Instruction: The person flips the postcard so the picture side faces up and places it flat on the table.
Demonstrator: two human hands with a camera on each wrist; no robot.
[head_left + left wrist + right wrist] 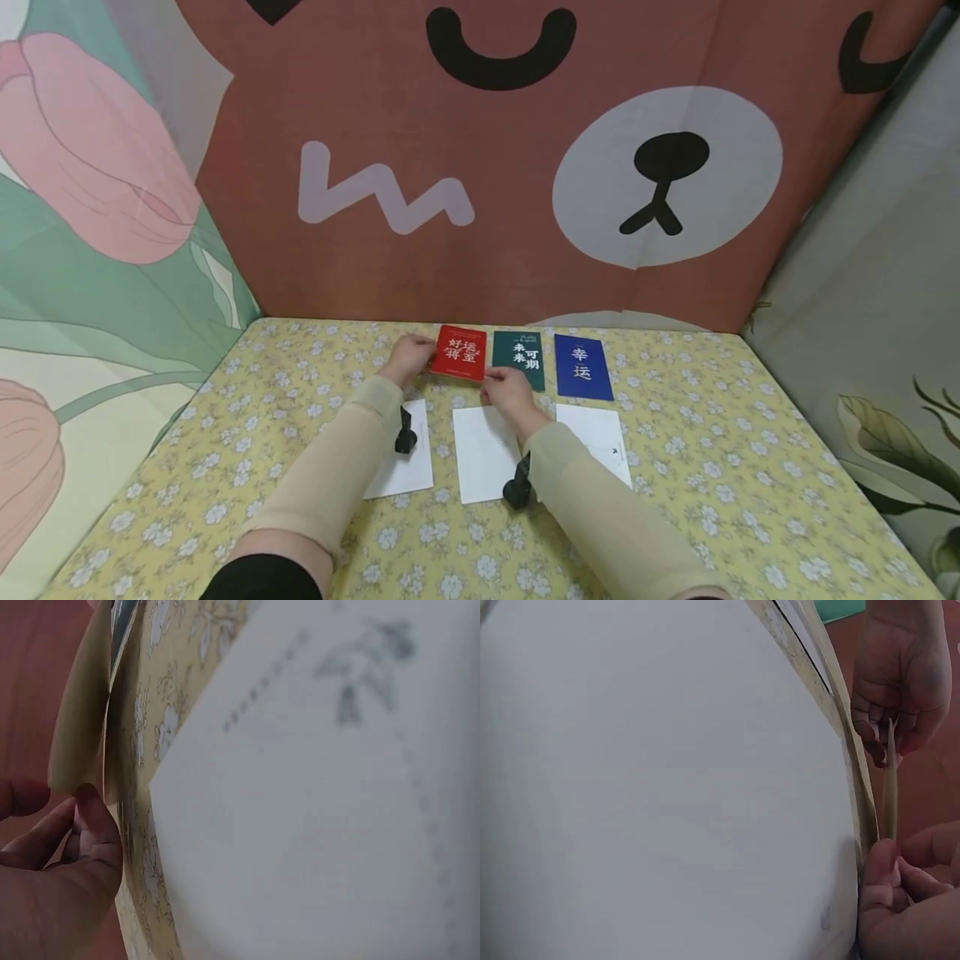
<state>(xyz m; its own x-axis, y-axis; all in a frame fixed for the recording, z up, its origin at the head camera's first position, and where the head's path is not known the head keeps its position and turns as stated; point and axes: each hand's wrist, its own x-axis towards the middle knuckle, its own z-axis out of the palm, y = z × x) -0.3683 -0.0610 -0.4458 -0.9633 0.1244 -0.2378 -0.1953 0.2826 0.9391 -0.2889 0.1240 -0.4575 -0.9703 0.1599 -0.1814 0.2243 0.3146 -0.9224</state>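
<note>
Both hands hold a thin red booklet (459, 353) with white characters, raised over the back of the table. My left hand (408, 358) pinches its left edge. At its lower right corner, the thumb and fingers of my right hand (512, 396) pinch it. The left wrist view shows its beige underside (79, 712) above the fingers of the left hand (64, 847). Seen nearly edge-on in the right wrist view, the booklet (890, 791) spans from one hand to the other. A green booklet (517, 346) lies just right of it, partly overlapped by the right hand.
A blue booklet (583, 367) lies right of the green one. Nearer me are three white sheets: a left one (412, 471), a middle one (480, 467) and a right one (592, 425), partly covered by my forearms. A flowered cloth (300, 442) covers the table; a printed curtain (510, 275) hangs behind.
</note>
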